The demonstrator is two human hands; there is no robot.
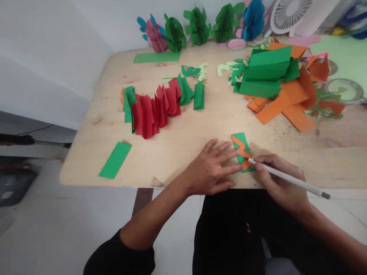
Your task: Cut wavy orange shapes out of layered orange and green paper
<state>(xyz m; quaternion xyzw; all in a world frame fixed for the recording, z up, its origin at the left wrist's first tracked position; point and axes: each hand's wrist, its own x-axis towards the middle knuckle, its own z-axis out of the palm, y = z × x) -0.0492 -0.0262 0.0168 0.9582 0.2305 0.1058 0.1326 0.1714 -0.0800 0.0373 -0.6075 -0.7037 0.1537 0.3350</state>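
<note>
My left hand (213, 168) lies with its fingers spread at the front edge of the table. Its fingertips press on an orange wavy paper cutout (242, 147), which rests on a small green paper rectangle (240, 136). In my right hand (282, 179) is a white pencil (286, 177) with a dark end. The pencil's tip touches down at the edge of the orange cutout. Part of the cutout and the green paper is hidden by my fingers.
Folded red paper pieces (146, 114) stand in a row at centre left. A green paper strip (115, 160) lies at front left. Folded green (263, 72) and orange paper (295, 91) pile up on the right. Paper figures (197, 26) and a white fan (291, 15) stand behind.
</note>
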